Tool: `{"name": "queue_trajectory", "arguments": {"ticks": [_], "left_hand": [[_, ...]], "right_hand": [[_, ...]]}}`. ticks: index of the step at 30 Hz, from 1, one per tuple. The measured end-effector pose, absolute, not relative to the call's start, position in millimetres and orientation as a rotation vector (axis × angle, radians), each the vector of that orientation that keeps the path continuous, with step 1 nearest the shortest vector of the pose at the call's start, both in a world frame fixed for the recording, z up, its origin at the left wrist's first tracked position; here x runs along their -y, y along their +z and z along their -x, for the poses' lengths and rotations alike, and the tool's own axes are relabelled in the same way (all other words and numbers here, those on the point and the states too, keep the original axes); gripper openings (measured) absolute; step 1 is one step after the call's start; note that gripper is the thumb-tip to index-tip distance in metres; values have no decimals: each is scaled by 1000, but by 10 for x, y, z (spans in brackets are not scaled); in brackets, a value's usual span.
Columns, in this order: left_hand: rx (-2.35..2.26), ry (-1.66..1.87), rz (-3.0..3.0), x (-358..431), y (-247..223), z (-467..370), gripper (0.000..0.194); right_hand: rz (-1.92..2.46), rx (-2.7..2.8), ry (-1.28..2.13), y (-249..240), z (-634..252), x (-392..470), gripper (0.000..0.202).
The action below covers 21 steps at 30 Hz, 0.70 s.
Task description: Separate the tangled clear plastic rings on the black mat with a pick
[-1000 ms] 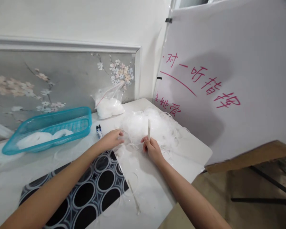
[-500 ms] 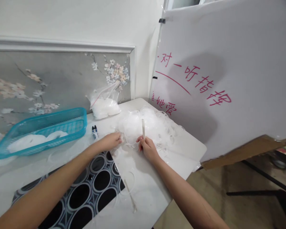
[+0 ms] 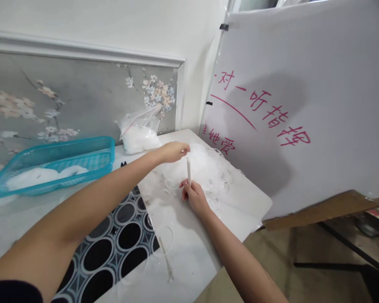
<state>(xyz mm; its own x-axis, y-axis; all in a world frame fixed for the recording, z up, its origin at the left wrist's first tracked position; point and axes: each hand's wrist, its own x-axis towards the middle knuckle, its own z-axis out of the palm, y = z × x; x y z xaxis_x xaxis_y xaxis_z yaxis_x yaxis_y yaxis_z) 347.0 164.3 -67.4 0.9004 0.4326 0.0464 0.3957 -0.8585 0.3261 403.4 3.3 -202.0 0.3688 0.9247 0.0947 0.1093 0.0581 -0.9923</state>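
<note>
Upright in my right hand (image 3: 194, 195) is a slim white stick (image 3: 188, 170), held between thumb and fingers at its lower end. My left hand (image 3: 176, 151) reaches over the back of a heap of translucent white rings or loops (image 3: 205, 166), just above and left of the stick's tip. Its fingers are pressed together at the heap; whatever they hold is too small to make out. Loose loops spread around the pile on the white table (image 3: 189, 252).
At the left, a blue basket (image 3: 109, 155) holds white material. A clear zip bag (image 3: 140, 136) of white stuff stands by the wall. A black circle-patterned mat (image 3: 129, 235) lies under my left arm. A large white board (image 3: 334, 84) with red writing leans at the right.
My left hand has moved right and away from me, from the heap's left edge to its back. My right hand keeps the stick upright in nearly the same place.
</note>
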Motion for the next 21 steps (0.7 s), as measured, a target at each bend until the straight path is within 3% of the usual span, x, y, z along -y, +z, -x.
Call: {"name": "queue_trajectory", "arguments": {"ticks": [4, 9, 16, 21], "left_hand": [[-623, 253, -2703, -1680, -1000, -3027, 41], [-817, 710, -2455, -1220, -1280, -2047, 43], [-880, 312, -2556, -193, -1606, -646, 29], [-737, 206, -2735, 330, -1753, -196, 34]], "right_hand": [[1351, 1039, 853, -1989, -4058, -29, 41], [1361, 1059, 862, -1996, -4093, -25, 40], [1401, 1079, 714, -2038, -4011, 153, 50], [1402, 1124, 264, -1973, -3877, 448, 49]]}}
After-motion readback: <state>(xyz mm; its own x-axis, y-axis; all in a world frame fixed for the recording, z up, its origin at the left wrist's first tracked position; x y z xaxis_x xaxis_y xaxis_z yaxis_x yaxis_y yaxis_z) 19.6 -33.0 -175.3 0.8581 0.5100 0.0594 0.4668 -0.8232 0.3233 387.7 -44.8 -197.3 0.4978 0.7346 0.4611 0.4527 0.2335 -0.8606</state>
